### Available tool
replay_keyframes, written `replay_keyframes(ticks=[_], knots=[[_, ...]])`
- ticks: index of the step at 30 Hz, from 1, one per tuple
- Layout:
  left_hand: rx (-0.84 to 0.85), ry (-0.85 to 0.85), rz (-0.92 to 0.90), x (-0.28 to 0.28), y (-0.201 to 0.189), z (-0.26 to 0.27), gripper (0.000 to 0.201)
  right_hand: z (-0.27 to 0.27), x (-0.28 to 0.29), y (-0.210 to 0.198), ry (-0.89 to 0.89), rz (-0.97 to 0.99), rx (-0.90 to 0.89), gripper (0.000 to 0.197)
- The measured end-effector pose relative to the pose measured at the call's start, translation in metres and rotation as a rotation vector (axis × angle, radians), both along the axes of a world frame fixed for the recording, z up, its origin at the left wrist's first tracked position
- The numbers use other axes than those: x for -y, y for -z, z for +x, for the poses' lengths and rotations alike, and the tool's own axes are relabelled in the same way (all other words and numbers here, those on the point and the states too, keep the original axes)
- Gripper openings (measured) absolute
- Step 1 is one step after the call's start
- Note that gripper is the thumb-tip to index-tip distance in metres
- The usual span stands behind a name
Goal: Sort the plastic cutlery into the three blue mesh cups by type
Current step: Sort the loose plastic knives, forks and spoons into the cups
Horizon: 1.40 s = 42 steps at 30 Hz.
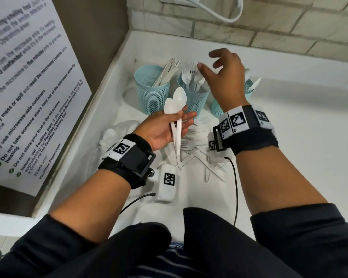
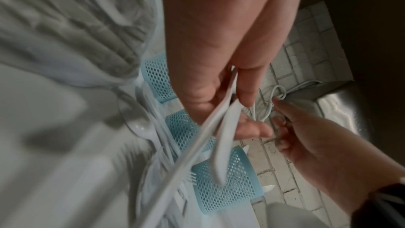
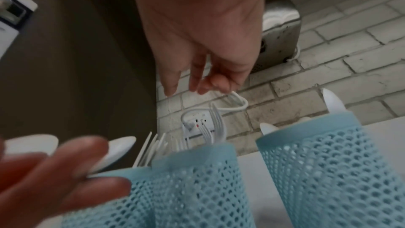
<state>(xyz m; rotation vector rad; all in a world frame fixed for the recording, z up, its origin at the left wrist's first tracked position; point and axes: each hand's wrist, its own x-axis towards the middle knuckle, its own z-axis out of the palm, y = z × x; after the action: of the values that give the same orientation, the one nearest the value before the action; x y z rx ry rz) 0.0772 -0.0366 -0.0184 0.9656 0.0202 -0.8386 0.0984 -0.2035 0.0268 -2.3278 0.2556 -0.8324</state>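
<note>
Three blue mesh cups stand in a row near the back corner of the white counter (image 1: 289,137). The left cup (image 1: 152,87) holds knives, the middle cup (image 1: 194,99) holds forks, and the right cup (image 1: 217,108), mostly hidden behind my right wrist, holds spoons. My left hand (image 1: 181,119) grips two white spoons (image 1: 176,101) by their handles, bowls up, in front of the middle cup. My right hand (image 1: 215,63) hovers over the middle and right cups with fingers spread and nothing in them. In the right wrist view its fingers (image 3: 197,79) hang loose above the forks (image 3: 215,127).
Loose forks and other white cutlery (image 1: 197,155) lie on the counter between my wrists. A crumpled clear bag (image 1: 117,131) lies at the left. A notice board (image 1: 28,87) closes the left side, a tiled wall (image 1: 269,27) with a white cable (image 1: 219,13) the back.
</note>
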Motion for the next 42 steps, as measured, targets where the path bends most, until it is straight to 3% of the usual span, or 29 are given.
replay_keyframes(ticks=[3, 9, 13, 17, 22, 25, 28, 30, 35, 39, 42], knots=[[0.008, 0.016, 0.003, 0.002, -0.001, -0.003, 0.016, -0.012, -0.005, -0.007, -0.131, -0.024, -0.07, 0.03], [0.017, 0.097, -0.012, 0.003, -0.004, -0.007, 0.018, -0.028, -0.009, -0.002, -0.331, 0.091, -0.469, 0.03], [0.043, 0.159, 0.053, 0.005, -0.004, -0.007, 0.02, -0.034, -0.013, 0.001, -0.409, 0.25, -0.503, 0.02], [0.044, 0.17, 0.093, 0.006, -0.004, -0.008, 0.019, -0.038, -0.017, -0.004, -0.457, 0.355, -0.537, 0.024], [0.07, 0.187, 0.129, 0.01, -0.007, -0.01, 0.019, -0.039, -0.022, 0.002, -0.52, 0.271, -0.594, 0.026], [0.079, 0.187, 0.148, 0.012, -0.008, -0.011, 0.019, -0.039, -0.02, 0.005, -0.464, 0.287, -0.53, 0.016], [0.095, 0.185, 0.19, 0.012, -0.006, -0.012, 0.011, -0.038, -0.006, 0.006, -0.296, 0.306, -0.387, 0.008], [0.108, 0.182, 0.211, 0.011, -0.004, -0.01, 0.016, -0.038, 0.005, 0.004, -0.2, 0.321, -0.33, 0.01], [0.179, 0.197, 0.265, 0.021, -0.007, -0.013, 0.026, -0.043, 0.007, 0.007, -0.276, 0.474, -0.442, 0.019], [0.246, 0.181, 0.359, 0.023, -0.006, -0.012, 0.025, -0.04, 0.026, 0.002, -0.023, 0.534, -0.204, 0.007], [0.248, 0.108, 0.444, 0.018, -0.003, -0.006, 0.022, -0.043, 0.056, -0.019, 0.243, 0.493, 0.086, 0.012]])
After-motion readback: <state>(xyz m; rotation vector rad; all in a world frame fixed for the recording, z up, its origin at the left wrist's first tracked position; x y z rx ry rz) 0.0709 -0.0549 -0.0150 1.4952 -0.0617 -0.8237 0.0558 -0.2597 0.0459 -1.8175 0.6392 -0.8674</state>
